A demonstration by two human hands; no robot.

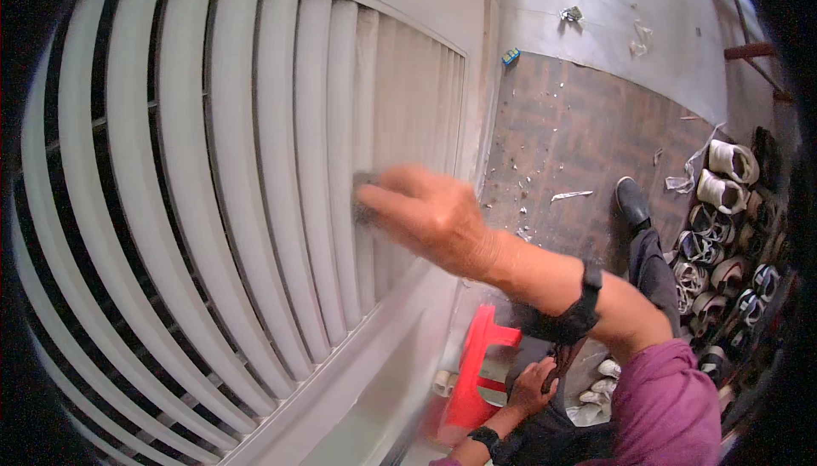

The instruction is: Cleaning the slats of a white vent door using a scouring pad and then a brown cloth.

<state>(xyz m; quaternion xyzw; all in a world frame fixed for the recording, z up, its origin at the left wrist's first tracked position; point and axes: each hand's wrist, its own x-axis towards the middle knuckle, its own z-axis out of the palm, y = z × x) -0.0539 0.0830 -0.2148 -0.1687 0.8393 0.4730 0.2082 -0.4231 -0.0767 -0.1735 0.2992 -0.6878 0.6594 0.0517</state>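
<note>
My right hand (427, 214) reaches across to a white louvred panel (236, 115), blurred by motion. Its fingers pinch a small dark grey pad (365, 198) against the slats; the pad's material is unclear. Dark gaps show between the slats on the left, while those to the right look closed up. Low down, my left hand (533, 382) rests by my leg with curled fingers. Something dark brown shows at its fingertips, but I cannot tell whether it is held. Both arms wear black straps.
A red plastic stool (475, 370) stands beside my left arm, below the panel's frame. Many shoes (708, 249) are piled along the right. Debris and paper scraps (571, 195) litter the wood-patterned floor (593, 115). A small blue box (510, 56) lies near the wall.
</note>
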